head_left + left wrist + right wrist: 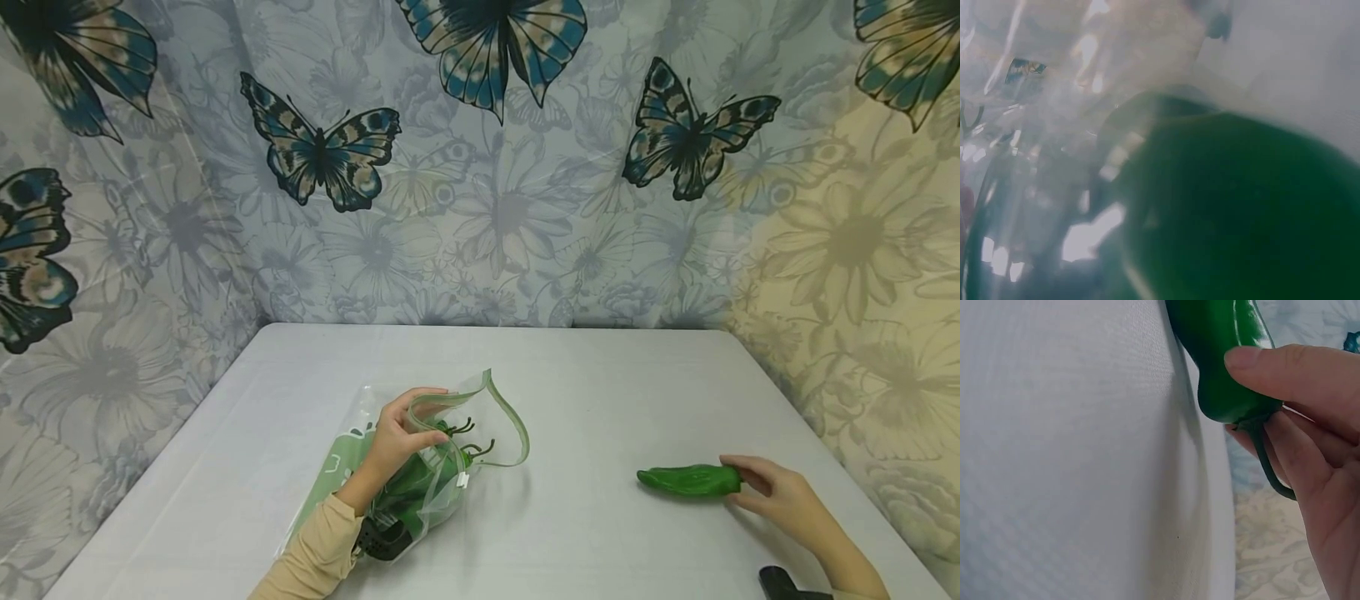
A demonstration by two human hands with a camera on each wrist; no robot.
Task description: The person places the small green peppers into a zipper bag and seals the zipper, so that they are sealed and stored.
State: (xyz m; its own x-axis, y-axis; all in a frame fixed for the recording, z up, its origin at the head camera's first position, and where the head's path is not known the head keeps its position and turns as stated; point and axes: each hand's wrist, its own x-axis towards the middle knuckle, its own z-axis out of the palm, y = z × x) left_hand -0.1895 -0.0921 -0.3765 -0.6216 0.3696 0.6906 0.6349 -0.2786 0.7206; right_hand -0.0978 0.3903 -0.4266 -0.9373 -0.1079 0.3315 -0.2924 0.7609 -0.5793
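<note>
On the left of the table a clear zip bag (442, 500) with a green printed panel leans with its green-edged mouth spread wide. My left hand (401, 437) grips it at the mouth. Inside lie green peppers (408, 483), their dark stems pointing toward the opening. Blurred plastic and a large green pepper (1241, 206) fill the left wrist view. Over at the right, my right hand (780, 500) pinches another green pepper (686, 481) by its stem end, tip pointing left. In the right wrist view the thumb lies across its glossy side, and the curved stem (1263, 456) hangs beside the fingers.
A white table (570, 367) lies under both hands, with butterfly-patterned cloth (510, 233) behind it and at its sides. A black wrist device (386, 537) shows through the bag by the left wrist, and another (783, 583) sits below the right wrist.
</note>
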